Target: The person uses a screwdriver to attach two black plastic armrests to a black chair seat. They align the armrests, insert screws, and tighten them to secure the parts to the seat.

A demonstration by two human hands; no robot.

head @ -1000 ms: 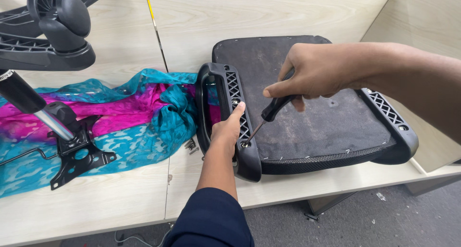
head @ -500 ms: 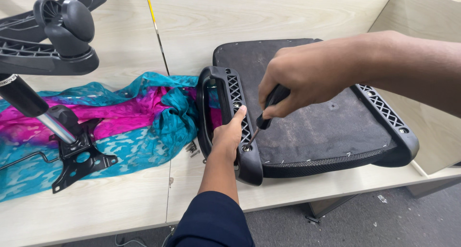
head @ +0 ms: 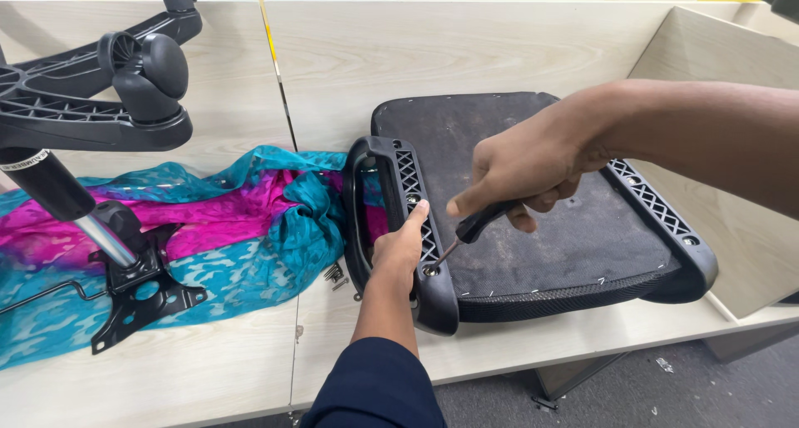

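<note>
An upturned black chair seat (head: pixel 533 253) lies on the pale wooden table (head: pixel 466 53), with a black armrest (head: pixel 370 220) fixed along its left side and another (head: pixel 666 220) on its right. My left hand (head: pixel 399 249) grips the left armrest near its front end. My right hand (head: pixel 528 166) holds a black-handled screwdriver (head: pixel 474 226) whose thin tip angles down to a screw hole in the left armrest bracket, just beside my left thumb.
A teal and pink cloth (head: pixel 208 228) is spread on the table to the left. A black chair base with castors (head: pixel 100 87), its gas cylinder and a metal tilt plate (head: pixel 137 291) lie on it. Loose screws (head: pixel 335 274) sit beside the armrest. A wooden partition (head: pixel 732 145) stands to the right.
My right hand swung the screwdriver from mid-seat toward the left armrest and its tip now sits at the bracket by my left thumb. My left hand kept its grip.
</note>
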